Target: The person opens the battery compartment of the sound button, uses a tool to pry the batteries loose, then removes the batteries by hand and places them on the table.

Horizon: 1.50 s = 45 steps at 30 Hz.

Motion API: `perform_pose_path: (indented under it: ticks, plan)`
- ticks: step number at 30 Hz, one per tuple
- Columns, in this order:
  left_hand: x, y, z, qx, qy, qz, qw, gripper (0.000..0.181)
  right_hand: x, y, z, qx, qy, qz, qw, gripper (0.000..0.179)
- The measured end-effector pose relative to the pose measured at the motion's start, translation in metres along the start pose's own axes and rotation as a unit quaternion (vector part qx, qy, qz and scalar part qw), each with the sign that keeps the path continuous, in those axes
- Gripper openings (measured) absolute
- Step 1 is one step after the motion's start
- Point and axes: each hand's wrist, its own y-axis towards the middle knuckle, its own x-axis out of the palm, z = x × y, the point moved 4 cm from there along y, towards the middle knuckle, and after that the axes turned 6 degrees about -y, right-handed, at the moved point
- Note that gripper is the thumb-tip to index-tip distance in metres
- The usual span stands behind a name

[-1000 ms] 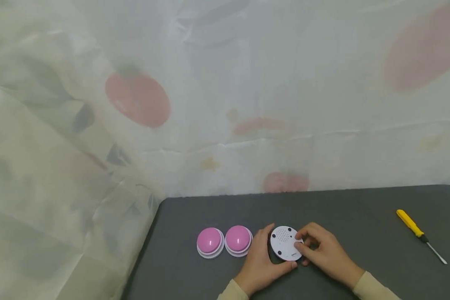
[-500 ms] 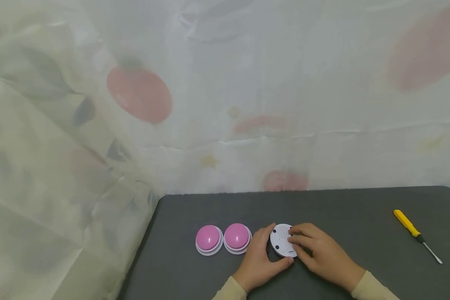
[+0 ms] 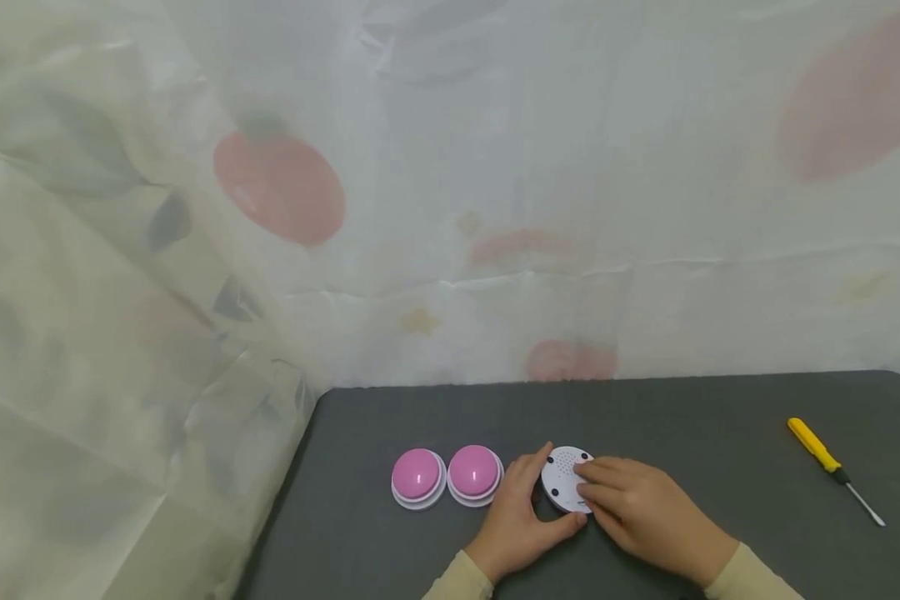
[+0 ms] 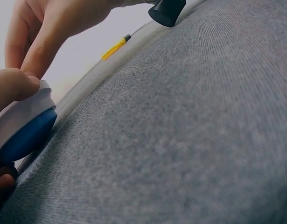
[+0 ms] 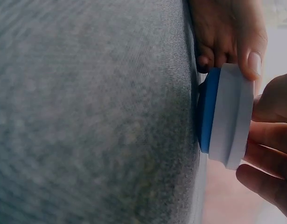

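A round push button [image 3: 562,479] lies upside down on the dark table, its white base with speaker holes and small black feet facing up. Its blue dome [image 4: 31,135] points down in the left wrist view. My left hand [image 3: 521,517] grips the rim from the left, thumb at the near side and fingers round the far side. From the right, my right hand [image 3: 648,512] rests its fingertips on the upturned base, covering part of it. In the right wrist view, the fingers [image 5: 271,140] lie nearly straight against the white base [image 5: 232,116], with the thumb close beside them.
Two pink push buttons, one [image 3: 416,475] beside the other [image 3: 473,472], stand dome up just left of my left hand. A yellow screwdriver [image 3: 817,446] lies farther right on the grey table [image 3: 690,417]. Patterned sheeting [image 3: 435,167] hangs behind and at the left.
My right hand has shifted from pinching near the right edge of the upturned button to laying several fingertips flatter across its base. The left hand keeps its grip.
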Motion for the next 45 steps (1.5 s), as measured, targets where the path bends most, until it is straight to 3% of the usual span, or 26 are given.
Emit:
perform_pose_path:
  ticks: [15,22,29,36,45]
  plan:
    - [-0.003,0.001,-0.003,0.005,0.012,0.005,0.9999,0.096,0.001,0.006,-0.006,-0.045,-0.019,0.008,0.9988,0.058]
    - [-0.002,0.001,-0.005,0.013,0.012,0.012,0.9998,0.097,0.002,0.008,-0.009,-0.059,-0.027,0.03,0.9974,0.053]
    - [-0.002,0.0,-0.005,0.02,0.012,0.021,0.9995,0.096,0.003,0.007,-0.014,-0.06,-0.05,0.008,0.997,0.062]
    - [-0.001,0.002,-0.002,0.038,0.015,0.031,0.9987,0.093,0.004,0.005,-0.018,-0.087,-0.097,0.015,0.9914,0.062]
    - [0.001,0.002,-0.003,0.028,0.016,0.026,0.9992,0.092,0.003,0.004,-0.022,-0.102,-0.117,-0.003,0.9879,0.064]
